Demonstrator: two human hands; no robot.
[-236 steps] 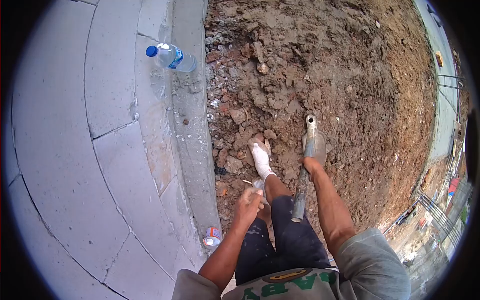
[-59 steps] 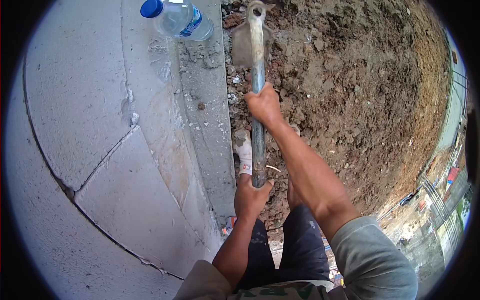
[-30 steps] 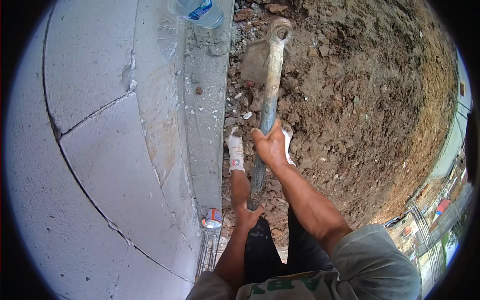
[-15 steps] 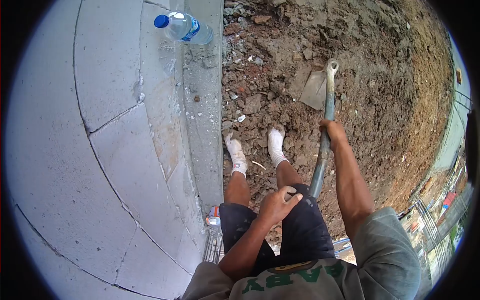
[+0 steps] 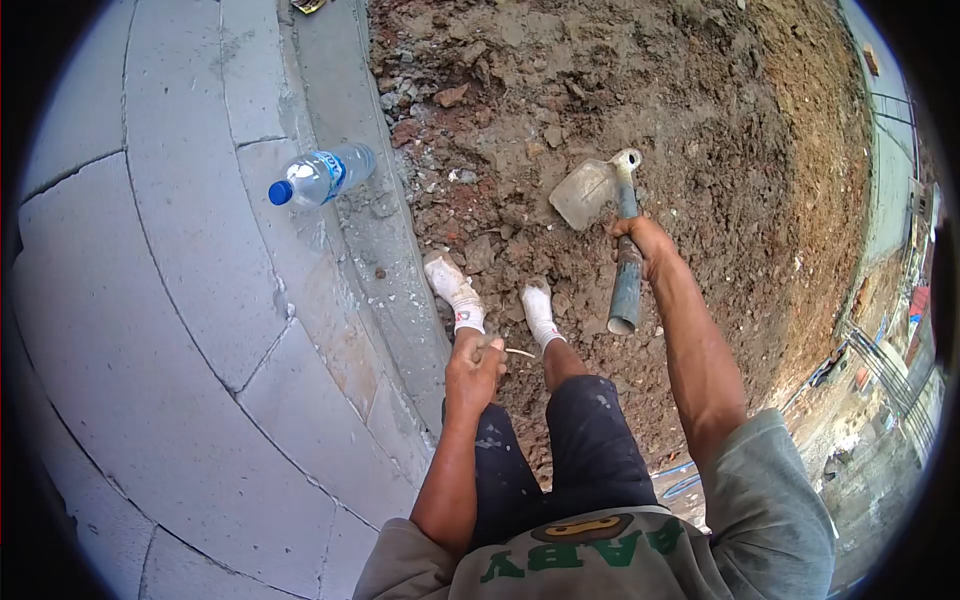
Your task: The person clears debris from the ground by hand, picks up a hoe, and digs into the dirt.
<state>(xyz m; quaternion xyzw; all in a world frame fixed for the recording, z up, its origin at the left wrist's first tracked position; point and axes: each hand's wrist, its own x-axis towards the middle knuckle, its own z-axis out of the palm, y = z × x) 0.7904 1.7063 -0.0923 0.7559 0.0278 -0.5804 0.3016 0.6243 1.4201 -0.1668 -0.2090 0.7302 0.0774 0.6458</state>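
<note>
My right hand (image 5: 648,241) is wrapped round the pipe-like handle of a hoe (image 5: 625,285), just below its head. The hoe's flat, dirt-smeared blade (image 5: 584,194) points to the left above the soil, and the handle's open lower end faces me. My left hand (image 5: 474,376) is off the handle, in front of my left shin, with its fingers curled in and no object showing in it. A thin pale curved strip (image 5: 519,352) lies on the soil beside it. Both my feet, in dirty white socks (image 5: 538,312), stand on the soil (image 5: 720,200).
Pale paving slabs (image 5: 190,250) and a concrete edge strip (image 5: 392,300) run along the left. A blue-capped water bottle (image 5: 325,176) lies there. Small wrapper (image 5: 308,5) at the top. Grey ledge (image 5: 885,215) and metal bars (image 5: 895,385) at the far right.
Earlier both hands gripped the handle; my left hand has since let go and moved left and down. The hoe has swung right, its blade now pointing left. The view has shifted, showing the whole bottle.
</note>
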